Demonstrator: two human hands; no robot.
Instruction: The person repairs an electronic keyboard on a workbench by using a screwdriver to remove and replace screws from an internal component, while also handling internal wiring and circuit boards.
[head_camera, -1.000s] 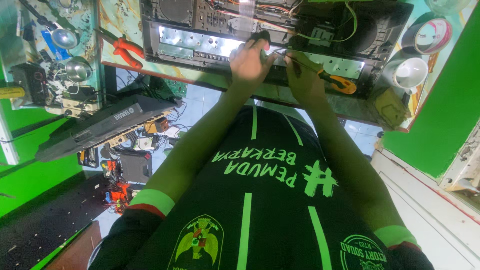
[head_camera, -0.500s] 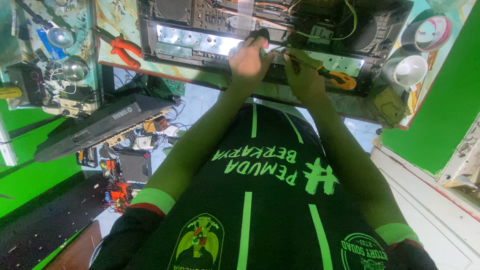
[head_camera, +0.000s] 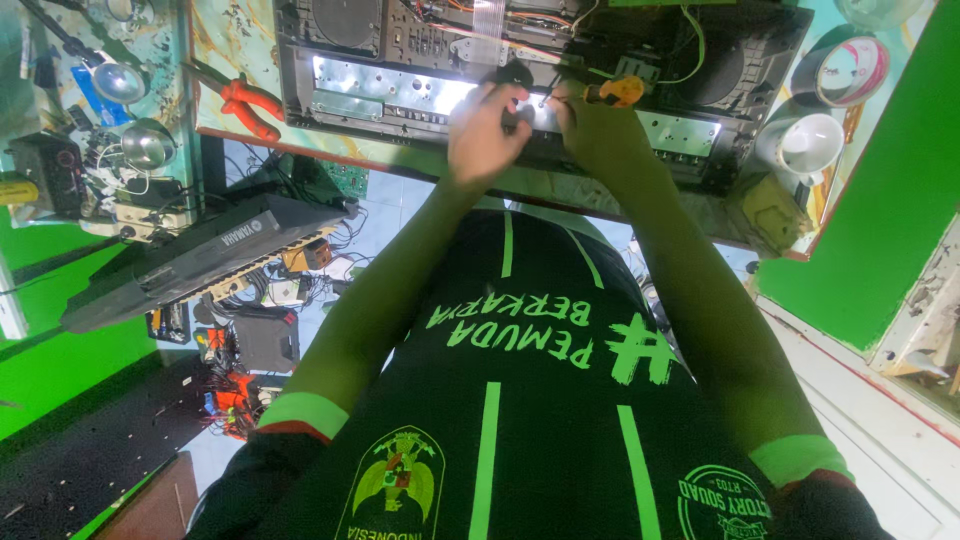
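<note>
Both of your hands are up at the front edge of the workbench, working on the opened black electronic device with a shiny metal panel (head_camera: 400, 95) that lies across it. Your left hand (head_camera: 487, 135) is curled, its fingers pinching a small dark knob-like part (head_camera: 516, 74) against the lit panel; whether it fully grips that part or only presses on it cannot be told. Your right hand (head_camera: 597, 130) is clenched around a screwdriver with an orange handle (head_camera: 617, 92), the handle sticking out above your knuckles and the shaft pointing left toward the other hand, its tip just beside the fingers there. The two hands are close together, nearly touching, over the middle of the panel.

Inside the device you can see green and orange wires (head_camera: 690, 40) running over dark parts behind the panel. To the left of it, a pair of red-handled pliers (head_camera: 250, 108) lies on the patterned, paint-stained benchtop (head_camera: 230, 50). To the right stand a white roll of tape (head_camera: 810, 142) and, behind it, a round roll with a red rim (head_camera: 848, 70).

Below the bench on your left, a long grey electronic keyboard (head_camera: 200, 260) leans at a slant, with a tangle of small parts and cables (head_camera: 240, 390) on the floor under it. Green walls (head_camera: 880, 200) close in the right side.
</note>
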